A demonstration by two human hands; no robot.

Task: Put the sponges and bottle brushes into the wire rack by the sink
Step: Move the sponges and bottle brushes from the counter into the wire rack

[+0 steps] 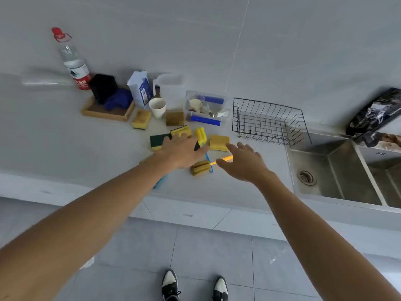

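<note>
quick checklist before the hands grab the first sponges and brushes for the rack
1. Wire rack has room: ok, nothing shows inside it.
2. Left hand free: ok, open over the green and yellow sponge.
3. Right hand free: ok, open, fingertips near the yellow-handled brush.
4. Yellow sponge reachable: ok, lies just beyond the right hand.
5. Path to the rack: ok, bare counter between.
6. Blue-handled brush free to lift: cannot tell, the left hand partly hides it.
</note>
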